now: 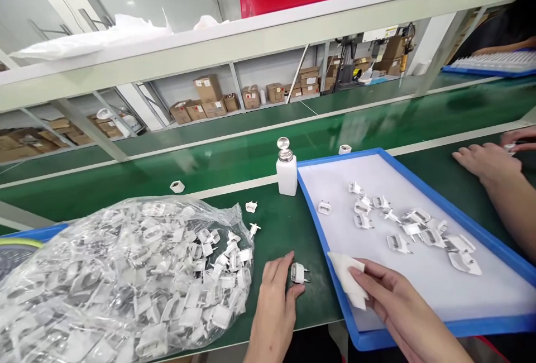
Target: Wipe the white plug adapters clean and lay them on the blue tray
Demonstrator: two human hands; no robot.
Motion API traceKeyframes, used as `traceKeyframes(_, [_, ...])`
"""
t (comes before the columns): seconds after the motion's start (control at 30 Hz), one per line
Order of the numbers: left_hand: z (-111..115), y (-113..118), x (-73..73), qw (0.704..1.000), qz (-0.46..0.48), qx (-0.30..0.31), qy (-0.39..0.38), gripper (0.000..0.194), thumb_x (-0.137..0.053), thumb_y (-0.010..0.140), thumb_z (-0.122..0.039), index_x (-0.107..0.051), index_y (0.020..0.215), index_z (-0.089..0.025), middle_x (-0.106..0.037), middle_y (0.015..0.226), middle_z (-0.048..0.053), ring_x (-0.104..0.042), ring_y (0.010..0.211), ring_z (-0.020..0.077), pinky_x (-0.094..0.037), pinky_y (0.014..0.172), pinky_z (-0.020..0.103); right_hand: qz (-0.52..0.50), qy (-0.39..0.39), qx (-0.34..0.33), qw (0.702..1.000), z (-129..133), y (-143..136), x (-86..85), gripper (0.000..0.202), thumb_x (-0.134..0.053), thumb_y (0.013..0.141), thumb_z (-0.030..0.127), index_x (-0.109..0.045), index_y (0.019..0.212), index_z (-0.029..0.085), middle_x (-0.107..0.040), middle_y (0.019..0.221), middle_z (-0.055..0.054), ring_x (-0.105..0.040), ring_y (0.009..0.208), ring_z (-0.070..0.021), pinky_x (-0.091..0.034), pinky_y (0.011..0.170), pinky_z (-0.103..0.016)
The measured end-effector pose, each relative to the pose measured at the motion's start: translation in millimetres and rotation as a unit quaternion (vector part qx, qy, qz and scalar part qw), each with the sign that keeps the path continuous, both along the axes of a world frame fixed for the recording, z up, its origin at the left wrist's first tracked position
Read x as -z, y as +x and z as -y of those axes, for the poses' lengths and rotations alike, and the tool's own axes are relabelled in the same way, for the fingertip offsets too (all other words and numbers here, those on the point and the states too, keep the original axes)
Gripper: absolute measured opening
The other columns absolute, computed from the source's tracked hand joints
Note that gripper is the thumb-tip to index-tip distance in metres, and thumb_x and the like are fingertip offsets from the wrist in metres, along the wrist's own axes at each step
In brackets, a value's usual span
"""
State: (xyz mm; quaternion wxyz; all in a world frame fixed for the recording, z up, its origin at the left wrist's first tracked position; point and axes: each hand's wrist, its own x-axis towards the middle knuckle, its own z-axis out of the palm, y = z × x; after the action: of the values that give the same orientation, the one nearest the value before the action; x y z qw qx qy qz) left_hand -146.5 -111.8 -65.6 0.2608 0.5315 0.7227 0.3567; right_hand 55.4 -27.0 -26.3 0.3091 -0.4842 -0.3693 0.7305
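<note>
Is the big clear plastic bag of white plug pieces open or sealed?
Open. The plastic bag gapes at its right end, and white plug pieces spill from the mouth onto the green mat.

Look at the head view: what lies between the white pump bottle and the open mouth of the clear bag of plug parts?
Between the pump bottle and the bag, two loose white plug parts lie on the green mat.
</note>
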Motion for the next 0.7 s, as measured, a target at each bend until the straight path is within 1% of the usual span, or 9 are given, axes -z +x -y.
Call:
traceKeyframes(0.13, [-4.1,-8.4,-2.4,0.995,0.000,0.094,0.036,0.051,-0.043,0.091,0.000,-0.064,0.135,-0.016,-0.067,0.131,0.014,-0.059,0.121,0.0255,-0.054,0.102,0.040,-0.030,0.004,-0.050,0.998,0.8,-2.1,8.9,0.045,-0.082,0.079,0.055,-0.080,0.112,0.024,-0.073,0.095,-0.003,-0.060,0.080,-0.0154,-0.052,0.073,-0.019])
traceKeyframes(0.23, [-6.1,-10.8,-1.1,0.993,0.022,0.098,0.056,0.048,-0.043,0.088,0.003,-0.070,0.123,-0.014,-0.072,0.114,0.014,-0.065,0.106,0.0228,-0.061,0.088,0.032,0.021,0.047,-0.067,0.996,2.2,-3.7,15.6,0.049,-0.074,0.086,0.059,-0.078,0.119,0.023,-0.074,0.096,-0.005,-0.062,0.082,-0.0175,-0.052,0.069,-0.021])
traceKeyframes(0.3, [-5.4,-8.5,1.2,0.995,0.050,0.066,0.055,0.049,-0.046,0.085,0.004,-0.072,0.121,-0.016,-0.073,0.108,0.011,-0.068,0.097,0.0200,-0.061,0.081,0.028,0.083,0.146,-0.077,0.983,3.8,-6.8,20.5,0.045,-0.066,0.093,0.055,-0.077,0.121,0.022,-0.074,0.096,-0.006,-0.065,0.083,-0.0188,-0.054,0.073,-0.023])
traceKeyframes(0.33, [-4.6,-6.3,2.4,0.995,0.064,0.050,0.054,0.050,-0.047,0.084,0.004,-0.073,0.121,-0.017,-0.074,0.105,0.009,-0.070,0.092,0.0183,-0.061,0.080,0.026,0.115,0.232,-0.082,0.962,4.8,-9.0,23.3,0.039,-0.063,0.097,0.050,-0.076,0.121,0.023,-0.074,0.102,-0.006,-0.067,0.089,-0.0199,-0.056,0.079,-0.025])
traceKeyframes(0.37, [-3.6,-3.8,3.3,0.995,0.075,0.037,0.058,0.052,-0.047,0.083,0.005,-0.073,0.121,-0.019,-0.075,0.104,0.008,-0.071,0.087,0.0168,-0.061,0.078,0.025,0.142,0.336,-0.088,0.927,5.8,-11.5,26.1,0.033,-0.060,0.100,0.041,-0.075,0.122,0.024,-0.074,0.111,-0.007,-0.067,0.099,-0.0209,-0.056,0.087,-0.027])
traceKeyframes(0.43, [-2.0,1.5,4.4,0.993,0.089,0.023,0.075,0.055,-0.047,0.081,0.005,-0.074,0.121,-0.021,-0.078,0.100,0.005,-0.073,0.080,0.0147,-0.061,0.076,0.022,0.180,0.545,-0.117,0.811,7.9,-16.8,31.4,0.034,-0.052,0.102,0.019,-0.071,0.130,0.022,-0.069,0.130,-0.007,-0.062,0.116,-0.0204,-0.052,0.100,-0.028])
traceKeyframes(0.53, [-1.9,8.1,3.3,0.990,0.092,0.023,0.104,0.060,-0.042,0.079,0.006,-0.076,0.118,-0.023,-0.080,0.093,0.002,-0.073,0.075,0.0133,-0.059,0.071,0.019,0.224,0.724,-0.160,0.632,11.2,-22.8,36.3,0.042,-0.046,0.096,0.000,-0.069,0.129,0.011,-0.068,0.136,-0.008,-0.059,0.115,-0.0211,-0.054,0.100,-0.029])
traceKeyframes(0.6, [-3.8,10.5,2.1,0.990,0.088,0.020,0.107,0.061,-0.040,0.078,0.006,-0.078,0.114,-0.025,-0.080,0.089,0.000,-0.074,0.074,0.0131,-0.058,0.069,0.018,0.255,0.769,-0.168,0.562,14.0,-24.3,36.9,0.038,-0.045,0.095,0.001,-0.072,0.121,0.007,-0.069,0.134,-0.010,-0.061,0.108,-0.0231,-0.057,0.094,-0.032])
traceKeyframes(0.7, [-7.5,10.7,2.6,0.991,0.078,-0.004,0.105,0.058,-0.041,0.078,0.006,-0.079,0.110,-0.025,-0.080,0.085,-0.001,-0.075,0.073,0.0136,-0.057,0.068,0.018,0.279,0.798,-0.177,0.504,17.9,-23.3,36.9,0.038,-0.041,0.098,0.005,-0.072,0.120,0.003,-0.069,0.133,-0.012,-0.063,0.100,-0.0242,-0.059,0.080,-0.034])
